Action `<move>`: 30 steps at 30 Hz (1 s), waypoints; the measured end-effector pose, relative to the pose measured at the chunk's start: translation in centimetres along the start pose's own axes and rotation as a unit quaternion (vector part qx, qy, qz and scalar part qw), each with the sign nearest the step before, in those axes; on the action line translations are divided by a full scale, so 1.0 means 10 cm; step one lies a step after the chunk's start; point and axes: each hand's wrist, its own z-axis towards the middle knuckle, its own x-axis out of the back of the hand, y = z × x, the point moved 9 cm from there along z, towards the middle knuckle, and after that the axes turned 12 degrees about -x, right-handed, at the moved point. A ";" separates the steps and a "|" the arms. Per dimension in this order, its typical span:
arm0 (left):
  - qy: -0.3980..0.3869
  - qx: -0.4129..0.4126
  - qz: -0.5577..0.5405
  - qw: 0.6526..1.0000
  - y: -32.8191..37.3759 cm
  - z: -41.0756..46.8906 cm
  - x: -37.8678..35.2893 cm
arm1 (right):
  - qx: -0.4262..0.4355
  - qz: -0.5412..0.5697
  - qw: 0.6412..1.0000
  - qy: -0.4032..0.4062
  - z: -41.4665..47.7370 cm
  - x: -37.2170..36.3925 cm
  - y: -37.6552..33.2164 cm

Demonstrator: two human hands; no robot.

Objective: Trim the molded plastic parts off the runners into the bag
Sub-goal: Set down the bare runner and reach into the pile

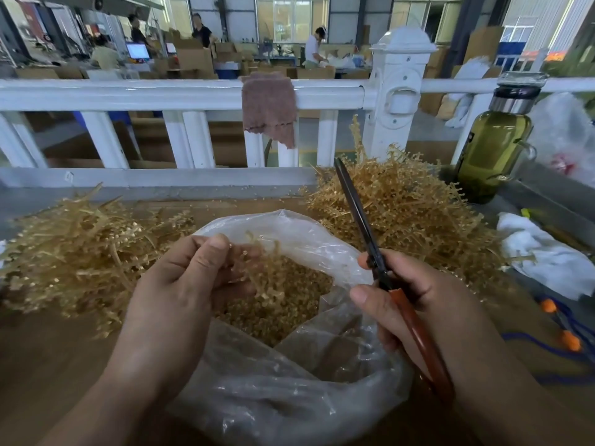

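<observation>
The clear plastic bag (289,397) is lying open on the wooden bench (48,365), holding a heap of trimmed golden parts (283,313). Over its mouth the left hand (180,284) is pinching a small golden runner (267,275) in its curled fingers. The right hand (418,304) is gripping orange-handled scissors (355,214), their blades closed and pointing up and away. The left pile of runners (74,252) and the right pile (402,214) are flanking the bag. Beyond, a bottle (492,149) of greenish liquid is standing by a white railing (128,94).

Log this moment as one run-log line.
left hand: holds tan plastic runner sprig over clear plastic bag | right hand: grips black-bladed, red-handled scissors, blades closed, pointing up | bag: holds small tan trimmed parts
</observation>
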 end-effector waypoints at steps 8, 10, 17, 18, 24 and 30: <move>-0.040 0.117 -0.226 0.966 -0.05 -0.02 -0.37 | -0.050 0.099 0.994 0.001 0.04 0.06 0.09; -0.050 0.135 -0.260 0.955 -0.02 -0.05 -0.43 | -0.066 0.151 0.986 -0.005 0.04 0.06 0.13; -0.093 0.131 -0.285 0.945 0.09 -0.14 -0.54 | -0.093 0.363 0.922 -0.100 0.03 -0.15 0.15; -0.094 0.132 -0.276 0.947 0.08 -0.13 -0.55 | -0.088 0.368 0.919 -0.115 0.03 -0.17 0.14; -0.085 0.151 -0.206 0.963 -0.05 -0.12 -0.52 | -0.072 0.333 0.938 -0.064 0.05 -0.12 0.21; -0.081 0.158 -0.278 0.944 -0.05 -0.14 -0.49 | -0.047 0.326 0.943 -0.036 0.04 -0.13 0.19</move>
